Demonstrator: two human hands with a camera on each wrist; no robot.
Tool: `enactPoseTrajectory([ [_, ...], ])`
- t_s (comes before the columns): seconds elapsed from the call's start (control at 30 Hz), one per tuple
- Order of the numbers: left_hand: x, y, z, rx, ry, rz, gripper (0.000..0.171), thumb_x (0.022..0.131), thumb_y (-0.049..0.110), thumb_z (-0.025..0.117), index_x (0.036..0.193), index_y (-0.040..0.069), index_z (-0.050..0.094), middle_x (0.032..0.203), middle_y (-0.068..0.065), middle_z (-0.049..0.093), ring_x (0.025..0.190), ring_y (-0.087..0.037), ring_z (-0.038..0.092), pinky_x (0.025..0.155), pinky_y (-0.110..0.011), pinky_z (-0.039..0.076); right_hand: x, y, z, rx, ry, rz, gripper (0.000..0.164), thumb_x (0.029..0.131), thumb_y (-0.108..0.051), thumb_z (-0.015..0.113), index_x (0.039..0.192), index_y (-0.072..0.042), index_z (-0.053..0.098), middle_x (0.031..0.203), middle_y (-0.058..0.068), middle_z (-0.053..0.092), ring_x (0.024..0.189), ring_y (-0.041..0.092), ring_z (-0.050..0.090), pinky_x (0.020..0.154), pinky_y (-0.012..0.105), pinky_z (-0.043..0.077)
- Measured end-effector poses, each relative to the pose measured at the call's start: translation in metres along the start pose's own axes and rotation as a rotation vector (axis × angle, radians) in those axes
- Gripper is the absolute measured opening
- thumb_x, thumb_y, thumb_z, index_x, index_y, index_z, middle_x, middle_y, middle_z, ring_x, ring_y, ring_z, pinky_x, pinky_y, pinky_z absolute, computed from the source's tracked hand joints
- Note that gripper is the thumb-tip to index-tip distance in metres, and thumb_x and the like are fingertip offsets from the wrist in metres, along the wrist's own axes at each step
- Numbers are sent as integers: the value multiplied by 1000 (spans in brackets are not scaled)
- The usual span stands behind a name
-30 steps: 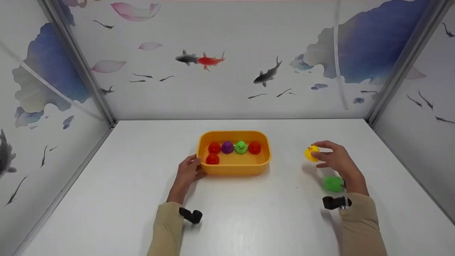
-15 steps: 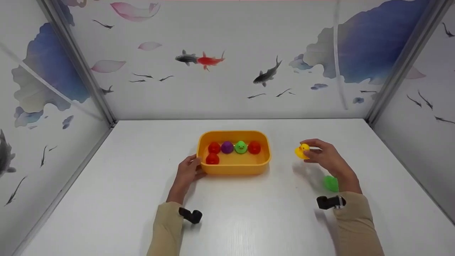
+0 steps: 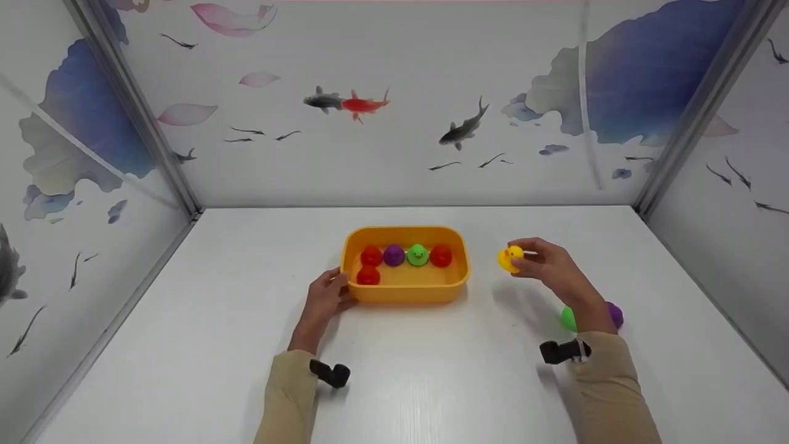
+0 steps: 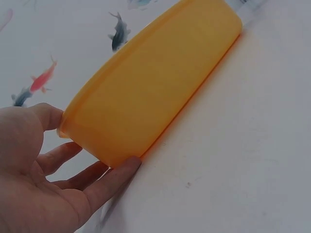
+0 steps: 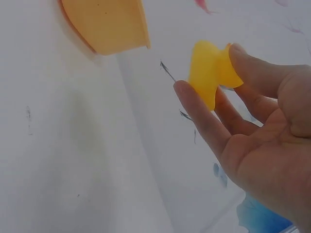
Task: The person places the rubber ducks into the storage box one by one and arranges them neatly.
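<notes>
An orange-yellow plastic bin (image 3: 407,295) sits on the white table, with several small rubber ducks inside. Among them are red ducks (image 3: 441,255), a purple duck (image 3: 394,254) and a green duck (image 3: 418,254). My left hand (image 3: 325,297) holds the bin's left end. In the left wrist view the thumb is at the rim and the fingers (image 4: 114,182) touch the lower wall. To the right of the bin, my right hand (image 3: 558,271) pinches a yellow rubber duck (image 3: 508,259) above the table. The right wrist view shows that duck (image 5: 206,73) between thumb and fingertips.
Behind my right wrist, a green toy (image 3: 568,317) and a purple toy (image 3: 614,314) lie on the table, partly hidden. White panels printed with fish enclose the table at the back and both sides. Each wrist wears a black camera (image 3: 330,374).
My right hand has carried the yellow duck leftward, nearer the bin. The purple toy behind the wrist has come into view. My left hand and the bin have stayed still.
</notes>
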State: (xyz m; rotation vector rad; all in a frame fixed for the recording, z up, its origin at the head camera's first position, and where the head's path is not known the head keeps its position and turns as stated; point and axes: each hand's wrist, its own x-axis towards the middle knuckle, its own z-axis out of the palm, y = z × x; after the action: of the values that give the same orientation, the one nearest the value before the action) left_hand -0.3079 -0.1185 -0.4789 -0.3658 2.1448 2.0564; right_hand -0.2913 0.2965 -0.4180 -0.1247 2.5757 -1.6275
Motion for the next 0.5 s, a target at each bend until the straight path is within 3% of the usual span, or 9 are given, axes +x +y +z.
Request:
enactPoseTrajectory([
  [0.3, 0, 1, -1, -3, 9, -10, 48, 104, 30, 51, 148, 12, 47, 132, -14, 61, 104, -22, 65, 93, -32, 60, 1, -8, 12, 2, 13, -8, 53, 95, -37, 67, 138, -7, 55, 138, 18, 58, 106, 14, 66, 91, 20, 57],
  [0.5, 0, 2, 0, 8, 9, -36, 48, 104, 31, 52, 148, 12, 46, 134, -13, 61, 106, -23, 64, 95, -32, 58, 5, -13, 21, -6, 14, 34, 56, 94, -40, 68, 137, -6, 56, 134, 17, 61, 104, 15, 68, 94, 26, 58],
])
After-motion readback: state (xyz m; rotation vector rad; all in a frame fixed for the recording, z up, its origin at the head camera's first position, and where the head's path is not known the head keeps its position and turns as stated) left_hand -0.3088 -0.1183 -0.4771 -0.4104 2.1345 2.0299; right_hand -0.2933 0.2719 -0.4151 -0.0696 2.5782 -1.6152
